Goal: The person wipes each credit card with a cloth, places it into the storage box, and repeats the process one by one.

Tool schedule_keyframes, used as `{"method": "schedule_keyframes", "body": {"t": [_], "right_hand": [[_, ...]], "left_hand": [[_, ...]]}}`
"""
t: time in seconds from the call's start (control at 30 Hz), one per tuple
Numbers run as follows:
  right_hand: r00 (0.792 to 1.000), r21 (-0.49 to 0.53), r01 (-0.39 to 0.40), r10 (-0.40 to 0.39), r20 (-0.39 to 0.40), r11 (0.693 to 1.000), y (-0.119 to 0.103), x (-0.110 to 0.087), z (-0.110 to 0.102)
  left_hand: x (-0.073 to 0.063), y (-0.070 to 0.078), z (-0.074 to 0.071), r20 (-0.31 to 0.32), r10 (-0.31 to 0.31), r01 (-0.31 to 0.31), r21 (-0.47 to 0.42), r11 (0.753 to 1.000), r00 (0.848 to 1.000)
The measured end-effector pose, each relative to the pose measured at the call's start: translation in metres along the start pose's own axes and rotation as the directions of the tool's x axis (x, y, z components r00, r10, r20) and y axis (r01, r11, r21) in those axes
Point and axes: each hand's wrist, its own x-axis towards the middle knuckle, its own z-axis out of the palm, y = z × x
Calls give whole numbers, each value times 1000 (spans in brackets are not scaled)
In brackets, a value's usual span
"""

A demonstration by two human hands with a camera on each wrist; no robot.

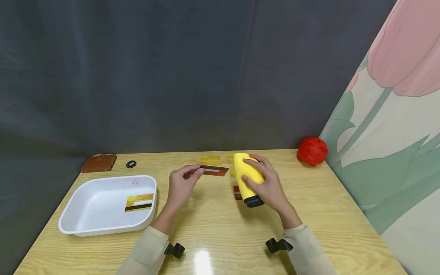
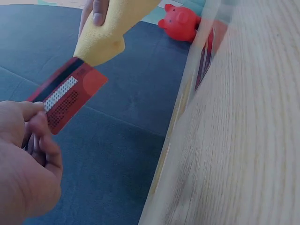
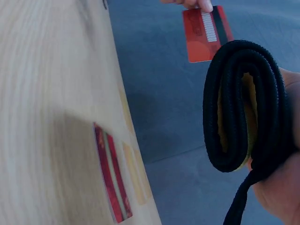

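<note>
Over the middle of the table, my left hand [image 1: 183,185] pinches one end of a red bank card [image 1: 216,171] between thumb and fingers. Its dark stripe and white signature strip show in the left wrist view. My right hand [image 1: 270,186] grips a rolled yellow cloth [image 1: 246,175] from the right side, fingers over its top. Black trim [image 3: 234,93] edges the roll's near end, with a loose strap hanging from it. The card's free end points toward the cloth. Below the roll lies another red card [image 3: 112,173], partly covered by it in the head view.
Several yellow cards [image 1: 210,160] lie along the table's back. At left stands a white basin [image 1: 86,229] holding a yellow card [image 1: 139,202]. Behind it are a brown wallet [image 1: 99,163] and a black poker chip [image 1: 131,164]. A red piggy bank [image 1: 313,151] sits at the back right.
</note>
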Motion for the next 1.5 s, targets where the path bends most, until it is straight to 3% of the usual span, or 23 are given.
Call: {"method": "schedule_keyframes", "body": {"t": [0.17, 0.3, 0.53, 0.8, 1.23, 1.5], "right_hand": [[1000, 6, 6, -6, -16, 1000, -5, 1, -2], [1000, 15, 3, -3, -20, 1000, -7, -1, -3], [1000, 29, 16, -16, -13, 999, -8, -3, -1], [998, 46, 63, -64, 3, 997, -12, -4, 5], [994, 26, 95, -96, 57, 995, -10, -9, 24], [979, -20, 180, -177, 104, 984, -16, -12, 35]], "left_hand": [[1, 1, -1, -67, 17, -16, 20, 1000, 998], [2, 2, 0, -78, -10, 10, -5, 1000, 997], [1, -1, 4, -23, -85, 83, -72, 994, 996], [-3, -3, 9, 8, -22, 22, -48, 999, 1000], [-9, -1, 18, 114, 5, -3, -13, 1000, 993], [-13, -2, 23, 167, 0, 2, -13, 1000, 986]]}}
